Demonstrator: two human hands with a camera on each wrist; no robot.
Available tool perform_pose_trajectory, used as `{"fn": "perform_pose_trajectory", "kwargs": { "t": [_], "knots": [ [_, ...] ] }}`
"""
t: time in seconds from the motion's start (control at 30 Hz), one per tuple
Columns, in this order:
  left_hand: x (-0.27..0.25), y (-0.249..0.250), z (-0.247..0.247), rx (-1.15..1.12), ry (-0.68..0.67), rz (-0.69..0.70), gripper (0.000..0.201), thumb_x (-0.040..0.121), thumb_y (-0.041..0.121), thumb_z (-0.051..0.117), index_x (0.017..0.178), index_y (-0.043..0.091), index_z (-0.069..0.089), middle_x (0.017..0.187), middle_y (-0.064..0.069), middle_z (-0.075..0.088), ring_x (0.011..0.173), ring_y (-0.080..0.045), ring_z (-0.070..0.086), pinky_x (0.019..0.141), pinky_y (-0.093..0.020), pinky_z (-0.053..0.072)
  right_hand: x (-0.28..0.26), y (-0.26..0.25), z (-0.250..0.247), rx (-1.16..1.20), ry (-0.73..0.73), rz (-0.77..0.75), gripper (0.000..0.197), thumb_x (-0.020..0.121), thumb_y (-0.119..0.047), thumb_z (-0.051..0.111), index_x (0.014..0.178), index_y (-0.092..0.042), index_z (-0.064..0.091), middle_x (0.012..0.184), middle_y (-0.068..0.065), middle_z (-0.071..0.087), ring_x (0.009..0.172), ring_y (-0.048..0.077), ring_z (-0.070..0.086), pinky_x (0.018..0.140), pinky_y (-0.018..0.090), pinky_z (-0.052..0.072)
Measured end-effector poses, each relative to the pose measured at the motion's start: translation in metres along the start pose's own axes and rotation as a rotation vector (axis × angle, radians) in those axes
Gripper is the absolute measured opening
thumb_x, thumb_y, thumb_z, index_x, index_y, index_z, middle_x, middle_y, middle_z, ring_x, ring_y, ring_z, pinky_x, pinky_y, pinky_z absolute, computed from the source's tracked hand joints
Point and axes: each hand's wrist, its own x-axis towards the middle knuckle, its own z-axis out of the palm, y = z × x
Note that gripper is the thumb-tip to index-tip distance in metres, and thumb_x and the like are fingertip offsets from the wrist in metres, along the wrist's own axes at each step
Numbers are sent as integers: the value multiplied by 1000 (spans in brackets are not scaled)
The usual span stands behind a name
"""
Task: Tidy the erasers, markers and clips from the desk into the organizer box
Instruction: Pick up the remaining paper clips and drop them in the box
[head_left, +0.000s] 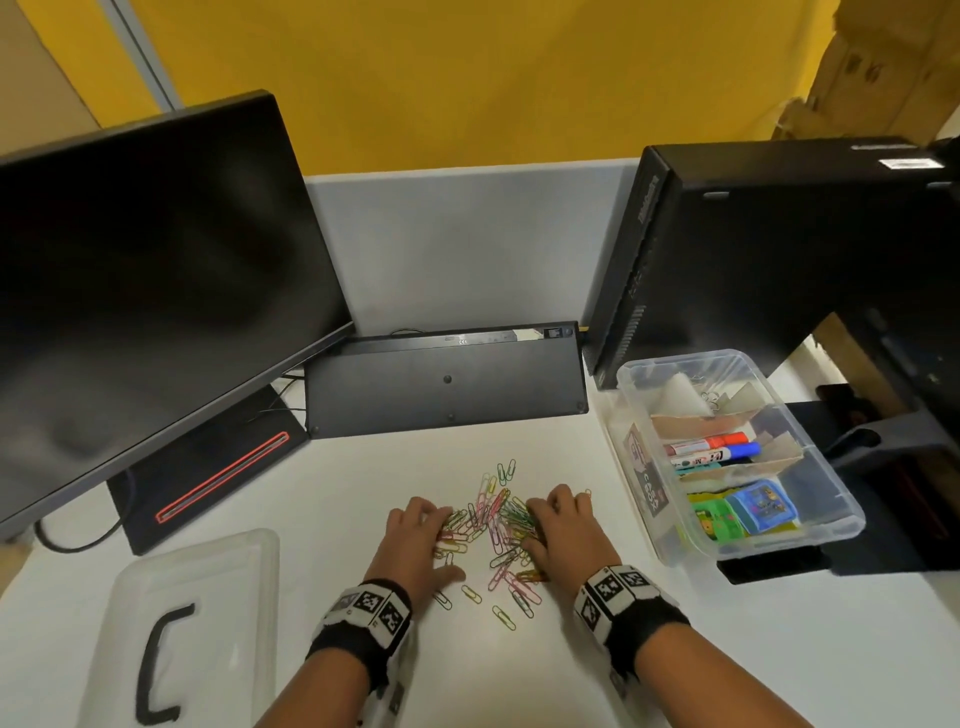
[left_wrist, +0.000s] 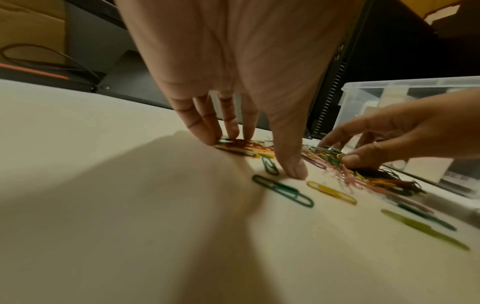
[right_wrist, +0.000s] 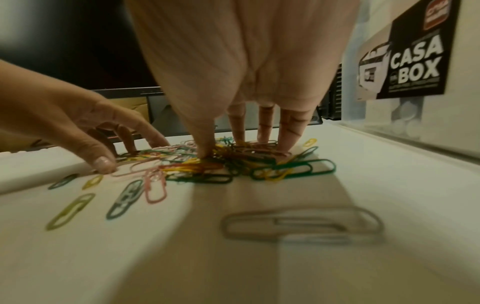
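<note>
A loose pile of coloured paper clips (head_left: 493, 525) lies on the white desk in front of me, with a few strays nearer the desk edge (head_left: 504, 616). My left hand (head_left: 447, 540) rests on the pile's left side, fingertips (left_wrist: 226, 137) and thumb pressing clips flat. My right hand (head_left: 532, 527) is on the right side, thumb and fingertips (right_wrist: 259, 142) planted in the clips (right_wrist: 221, 164). Neither hand has lifted any clip. The clear organizer box (head_left: 779, 543) stands to the right, holding markers (head_left: 711, 449) and erasers (head_left: 748, 512) in cardboard-divided sections.
The box's clear lid (head_left: 208, 582) with a black handle lies at the front left. A keyboard (head_left: 447, 384) leans upturned behind the clips. A dark monitor (head_left: 145, 291) stands at the left and a black computer tower (head_left: 769, 249) at the right behind the box.
</note>
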Motion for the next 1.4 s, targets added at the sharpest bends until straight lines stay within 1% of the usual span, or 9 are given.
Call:
{"fn": "perform_pose_trajectory", "kwargs": {
  "t": [0.17,0.37,0.53,0.8,0.9,0.97,1.07,1.2,1.4],
  "knots": [
    [6,1,-1,-51,58,46,49,80,32,70,126,26,55,114,9,47,105,-11,43,90,-19,38,-1,1,3,36,17,-33,28,98,-22,43,126,-21,48,124,3,43,114,21,36,81,28,46],
    [7,4,-1,45,103,75,25,91,33,55,114,24,61,107,8,56,100,-11,50,83,-22,43,-2,7,-2,49,34,-57,30,96,-16,46,123,-23,56,114,0,55,104,20,49,76,28,46],
    [7,5,-5,45,82,66,24,92,34,53,110,23,65,101,5,59,93,-13,56,81,-25,47,-6,6,-17,179,62,-5,29,99,-19,40,117,-23,63,105,0,63,95,19,59,79,29,48],
    [-2,0,-15,-159,143,-46,18,83,35,68,96,25,74,87,9,65,82,-8,57,75,-19,42,-29,-8,-71,554,209,17,27,93,-16,59,118,-15,67,112,0,70,101,14,64,92,19,47],
    [-4,1,-19,-221,161,-58,18,80,33,72,95,23,74,84,10,64,80,-7,57,72,-17,39,-34,-7,-107,656,253,19,26,91,-16,62,116,-20,68,104,-7,69,86,2,60,76,1,41],
    [-6,3,-21,-256,173,-56,18,79,30,73,94,22,74,85,8,66,81,-8,59,74,-19,42,-31,0,-135,660,287,23,27,90,-18,62,116,-24,66,96,-9,67,75,-5,56,72,6,44],
    [-8,11,-24,-284,191,-51,15,79,29,74,93,23,74,84,9,67,80,-7,59,75,-22,47,-19,23,-177,570,400,37,29,91,-18,62,120,-18,66,103,-1,69,84,5,60,80,19,45],
    [-9,22,-29,-299,224,-19,10,79,26,74,90,26,73,78,15,63,74,-1,57,66,-9,38,8,63,-215,249,444,80,23,91,-12,59,108,-17,72,102,4,72,97,23,64,87,30,47],
    [-8,33,-37,-328,247,8,13,78,26,74,91,23,74,79,16,63,75,1,57,66,-5,39,56,88,-215,-193,-15,284,19,90,-16,57,103,-15,71,96,6,65,84,25,61,74,30,47]
  ]
}}
